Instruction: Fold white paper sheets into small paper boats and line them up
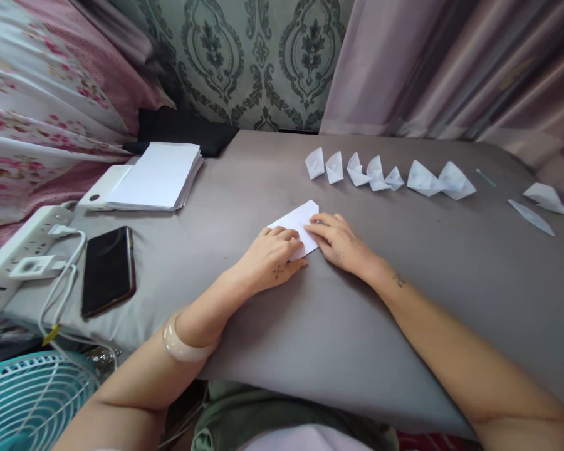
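Observation:
A white sheet of paper (295,220), folded to a shape with slanted corners, lies on the grey-covered table in front of me. My left hand (275,257) grips its near left part, fingers bent over the top and thumb by the near edge. At the right edge, my right hand (336,241) holds the paper with its fingertips on the surface; its thumb is hidden. Beyond the hands stands a row of several folded paper boats, among them a left one (315,164) and a larger right one (457,181).
A stack of white paper (155,175) rests on a white device (104,188) at the left. Nearer are a black phone (108,270) and a power strip (23,257) with cables. More folded paper (548,197) lies far right. A teal fan (32,401) stands below left.

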A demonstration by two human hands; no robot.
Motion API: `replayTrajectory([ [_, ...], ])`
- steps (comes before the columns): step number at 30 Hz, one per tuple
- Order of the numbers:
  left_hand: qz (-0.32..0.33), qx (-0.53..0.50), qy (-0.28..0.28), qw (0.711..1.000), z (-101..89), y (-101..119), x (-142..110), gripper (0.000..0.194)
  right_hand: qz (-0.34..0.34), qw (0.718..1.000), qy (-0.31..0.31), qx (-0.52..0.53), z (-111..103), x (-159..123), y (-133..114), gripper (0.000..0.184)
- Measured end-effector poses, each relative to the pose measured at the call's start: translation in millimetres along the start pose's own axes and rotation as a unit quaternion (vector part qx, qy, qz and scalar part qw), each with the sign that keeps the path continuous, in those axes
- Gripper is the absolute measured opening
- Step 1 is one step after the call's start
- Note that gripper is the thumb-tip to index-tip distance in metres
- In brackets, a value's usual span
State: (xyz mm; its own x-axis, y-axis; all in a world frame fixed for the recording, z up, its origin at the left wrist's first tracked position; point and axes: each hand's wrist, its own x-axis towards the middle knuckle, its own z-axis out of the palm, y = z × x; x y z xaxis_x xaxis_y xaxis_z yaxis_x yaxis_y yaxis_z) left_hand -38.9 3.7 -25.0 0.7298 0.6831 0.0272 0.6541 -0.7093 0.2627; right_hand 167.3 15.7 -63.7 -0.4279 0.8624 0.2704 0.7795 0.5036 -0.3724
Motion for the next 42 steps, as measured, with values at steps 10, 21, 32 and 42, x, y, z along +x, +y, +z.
replayTrajectory([
  [10,0.019,0.002,0.026,0.999,4.2,-4.2,6.0,0.028,-0.011,0.995,-0.001,0.103,-5.7,4.5,16.4,0.02],
  [21,-0.148,-0.208,0.112,0.96,15.8,-26.9,21.2,0.019,-0.004,0.995,-0.003,0.104,-2.6,-5.8,6.8,0.02],
  [32,-0.161,-0.153,0.139,0.965,28.1,-33.6,26.0,0.024,0.041,0.992,0.024,0.116,1.0,-2.3,4.4,0.015],
  [42,-0.121,0.001,0.16,0.98,27.6,-29.6,23.4,0.031,0.013,1.0,-0.018,0.012,-4.8,-3.6,-3.5,0.031],
])
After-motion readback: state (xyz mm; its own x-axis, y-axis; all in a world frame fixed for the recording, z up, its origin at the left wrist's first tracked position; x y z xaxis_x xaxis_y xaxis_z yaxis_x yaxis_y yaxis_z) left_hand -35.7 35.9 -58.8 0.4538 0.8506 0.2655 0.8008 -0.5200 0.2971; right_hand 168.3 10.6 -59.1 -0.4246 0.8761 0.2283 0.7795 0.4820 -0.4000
